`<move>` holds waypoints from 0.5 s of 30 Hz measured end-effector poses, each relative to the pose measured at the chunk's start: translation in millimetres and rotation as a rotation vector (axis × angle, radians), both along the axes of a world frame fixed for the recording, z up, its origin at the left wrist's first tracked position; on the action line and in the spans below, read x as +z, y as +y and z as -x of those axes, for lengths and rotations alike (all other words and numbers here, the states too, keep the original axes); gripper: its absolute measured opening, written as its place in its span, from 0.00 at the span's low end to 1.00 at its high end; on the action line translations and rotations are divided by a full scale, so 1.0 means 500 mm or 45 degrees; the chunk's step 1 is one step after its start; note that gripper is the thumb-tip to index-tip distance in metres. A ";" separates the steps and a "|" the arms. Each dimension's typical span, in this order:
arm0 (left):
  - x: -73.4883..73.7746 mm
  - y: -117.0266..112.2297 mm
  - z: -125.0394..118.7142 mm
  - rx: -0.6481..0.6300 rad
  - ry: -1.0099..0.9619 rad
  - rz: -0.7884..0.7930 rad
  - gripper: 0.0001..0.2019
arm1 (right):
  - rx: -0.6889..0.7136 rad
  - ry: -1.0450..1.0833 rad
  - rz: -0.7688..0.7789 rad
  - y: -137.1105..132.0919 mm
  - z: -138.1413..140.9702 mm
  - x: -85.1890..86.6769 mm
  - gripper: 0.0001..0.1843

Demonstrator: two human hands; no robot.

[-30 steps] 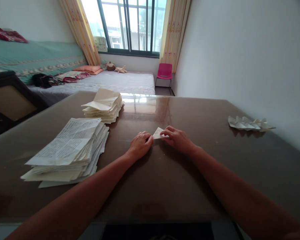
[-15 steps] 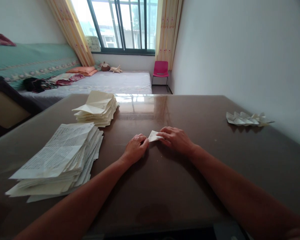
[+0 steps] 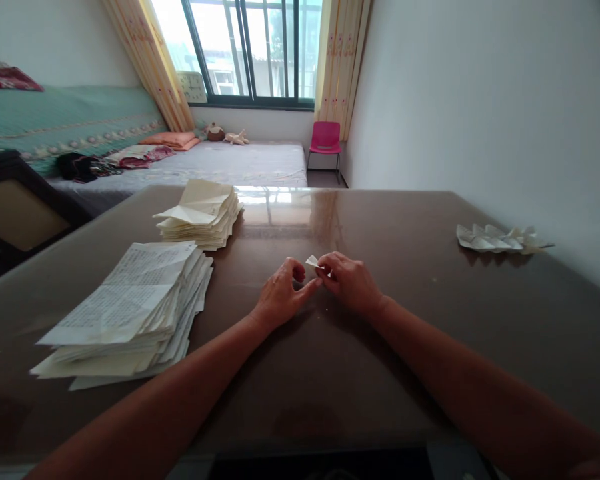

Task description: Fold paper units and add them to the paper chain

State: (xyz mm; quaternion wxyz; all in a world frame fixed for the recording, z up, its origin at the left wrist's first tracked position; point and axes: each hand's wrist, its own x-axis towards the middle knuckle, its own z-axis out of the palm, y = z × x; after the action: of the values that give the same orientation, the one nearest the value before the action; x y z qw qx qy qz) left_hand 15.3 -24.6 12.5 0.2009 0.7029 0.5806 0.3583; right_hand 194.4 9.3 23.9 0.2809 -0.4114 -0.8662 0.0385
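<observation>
A small folded piece of paper [image 3: 313,262] stands tilted above the middle of the brown table, pinched between the thumb and fingers of my right hand [image 3: 349,279]. Part of the paper is hidden behind those fingers. My left hand [image 3: 286,288] is just left of it, its fingers curled and its thumb stretched out toward my right fingertips. A gap shows between that thumb and the left fingers, with nothing held in it. Whether the left thumb touches the paper, I cannot tell.
The glossy table [image 3: 300,373] carries a stack of written sheets [image 3: 125,293] on the left and a stack of yellowish paper [image 3: 205,207] behind it. Several folded paper pieces [image 3: 497,239] lie in a row at the right, near the wall. A pink chair [image 3: 325,138] stands beyond.
My left hand has opened away from the paper, its thumb now reaching right. My right hand has tilted the paper up, and less of it shows. The view has shifted slightly.
</observation>
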 end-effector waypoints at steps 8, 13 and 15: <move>0.006 -0.007 -0.006 0.019 0.105 -0.054 0.12 | 0.084 0.162 0.025 -0.011 0.013 -0.006 0.03; 0.002 -0.005 -0.008 -0.002 0.102 -0.026 0.15 | 0.054 0.046 -0.015 -0.022 0.023 -0.010 0.04; 0.000 -0.005 -0.009 -0.031 0.045 -0.034 0.17 | -0.033 -0.043 -0.027 -0.026 0.027 -0.010 0.07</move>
State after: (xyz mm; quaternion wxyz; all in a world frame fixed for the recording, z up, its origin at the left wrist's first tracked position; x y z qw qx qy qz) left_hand 19.7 -27.3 12.3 0.1855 0.7187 0.5707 0.3513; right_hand 180.7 -3.8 18.8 0.2712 -0.4202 -0.8658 0.0188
